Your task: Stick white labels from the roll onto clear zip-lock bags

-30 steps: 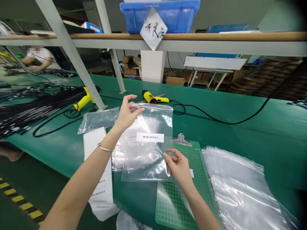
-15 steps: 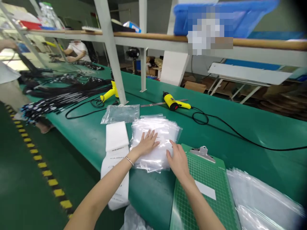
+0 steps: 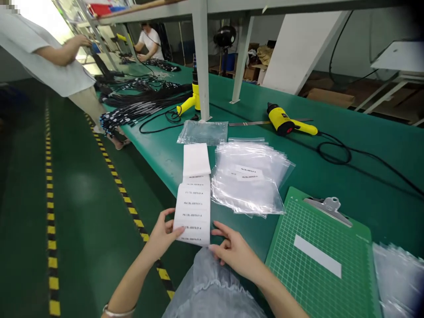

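Note:
A long strip of white printed labels (image 3: 193, 210) hangs over the table's near edge, its upper part folded in a flat stack. My left hand (image 3: 164, 234) grips the strip's lower left side, thumb on the front and fingers behind. At the lower right corner is my right hand (image 3: 233, 249), open, index finger and thumb apart. The thumb tip is at the corner; I cannot tell whether it touches. To the right of the strip lies a pile of clear zip bags (image 3: 247, 194), with two small labels (image 3: 249, 174) on the top one.
A green clipboard (image 3: 318, 251) bearing a white strip (image 3: 318, 256) lies on the right, beside more clear bags (image 3: 402, 278). Behind are a flat clear bag (image 3: 203, 131), a steel ruler (image 3: 245, 124), two yellow heat guns (image 3: 280, 119) and black cables (image 3: 145, 106). A co-worker (image 3: 62, 62) stands at left.
Both hands have left the bag pile and come down to the label strip; my left hand has taken hold of it. The view has turned left, and labels now show on the top bag.

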Tool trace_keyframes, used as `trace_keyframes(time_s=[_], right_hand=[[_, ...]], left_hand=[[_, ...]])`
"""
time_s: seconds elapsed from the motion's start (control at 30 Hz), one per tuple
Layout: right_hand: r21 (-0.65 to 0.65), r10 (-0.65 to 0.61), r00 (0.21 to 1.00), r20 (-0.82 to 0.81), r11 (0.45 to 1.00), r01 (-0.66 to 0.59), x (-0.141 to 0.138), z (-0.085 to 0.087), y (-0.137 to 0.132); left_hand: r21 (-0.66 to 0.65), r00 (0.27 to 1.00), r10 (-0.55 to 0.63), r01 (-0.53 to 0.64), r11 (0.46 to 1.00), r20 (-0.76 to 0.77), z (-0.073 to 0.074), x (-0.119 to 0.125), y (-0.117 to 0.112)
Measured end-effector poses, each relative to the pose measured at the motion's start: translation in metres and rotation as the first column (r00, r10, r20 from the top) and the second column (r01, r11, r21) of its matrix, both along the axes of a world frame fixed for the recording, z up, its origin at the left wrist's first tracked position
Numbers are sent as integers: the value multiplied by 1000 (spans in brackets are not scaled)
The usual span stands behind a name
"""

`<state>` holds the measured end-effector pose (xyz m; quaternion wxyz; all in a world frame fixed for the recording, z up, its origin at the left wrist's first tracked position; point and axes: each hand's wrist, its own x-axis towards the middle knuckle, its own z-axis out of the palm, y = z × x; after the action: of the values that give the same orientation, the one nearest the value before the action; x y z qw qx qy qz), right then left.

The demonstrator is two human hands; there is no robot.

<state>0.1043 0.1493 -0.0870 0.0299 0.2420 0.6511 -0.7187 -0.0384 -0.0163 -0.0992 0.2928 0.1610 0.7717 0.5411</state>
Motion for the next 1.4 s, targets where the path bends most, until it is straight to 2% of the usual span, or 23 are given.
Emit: trace_keyframes(time_s=[0.1,0.13,0.17,0.2,0.23,0.27,0.3,0.33,0.37,0.4,0.47,0.53,0.63,0.73,0.87,1.03,1.1,1.17,1.3,1.37,1.4], right_hand=[[65,27,995,-93,998,-21,-12,4,-17],[78,16,993,-115,997,-7,-14,7,-22],[85,-3,992,-129,996,14,-17,10,-26],[86,-27,990,-136,996,39,-18,14,-29],[81,-46,989,-143,995,58,-20,19,-31],[75,-55,985,-161,995,68,-20,23,-33],[75,-59,980,-189,994,74,-21,28,-33],[86,-54,973,-225,993,75,-21,33,-33],[107,-44,964,-262,991,74,-21,37,-33],[136,-30,956,-293,988,73,-20,41,-32],[187,-3,948,-318,980,66,-20,47,-31],[180,12,952,-306,983,46,-21,51,-31],[69,-25,962,-271,997,45,-24,52,-32],[-27,-100,967,-236,995,96,-29,51,-33],[48,-87,974,-209,994,99,-33,54,-33],[-23,-59,974,-220,998,55,-32,56,-33],[-32,-73,970,-232,997,67,-31,55,-33],[-38,-97,965,-245,995,91,-31,53,-33],[-74,-141,957,-252,989,126,-29,51,-36],[-93,-158,957,-243,986,139,-27,51,-38],[-105,-172,958,-231,983,151,-27,51,-38]], left_hand=[[60,998,46,-49,997,49,31,-5,1],[68,995,97,-96,993,-17,41,-6,2],[62,976,158,-150,987,-153,51,-4,4],[40,917,195,-193,980,-349,59,-1,5],[6,805,172,-205,979,-568,66,4,7],[-39,653,95,-188,981,-751,73,10,8],[-93,500,-8,-145,985,-866,78,17,10],[-146,379,-105,-82,986,-919,83,23,11],[-186,306,-174,-10,982,-936,87,29,13],[-201,266,-204,41,979,-942,90,33,15],[-188,227,-200,77,979,-953,94,38,17],[-184,195,-201,102,978,-960,97,38,18],[-192,156,-214,146,970,-964,99,33,16],[-214,95,-232,170,962,-968,100,28,14],[-284,31,-297,212,935,-954,101,23,12],[-291,48,-311,244,925,-949,101,22,10],[-259,106,-294,261,930,-950,100,22,9],[-179,251,-251,275,944,-935,99,23,9],[-21,633,-172,239,971,-755,94,27,11],[29,772,-96,146,989,-628,90,27,13],[70,842,-3,49,996,-540,88,24,13]])
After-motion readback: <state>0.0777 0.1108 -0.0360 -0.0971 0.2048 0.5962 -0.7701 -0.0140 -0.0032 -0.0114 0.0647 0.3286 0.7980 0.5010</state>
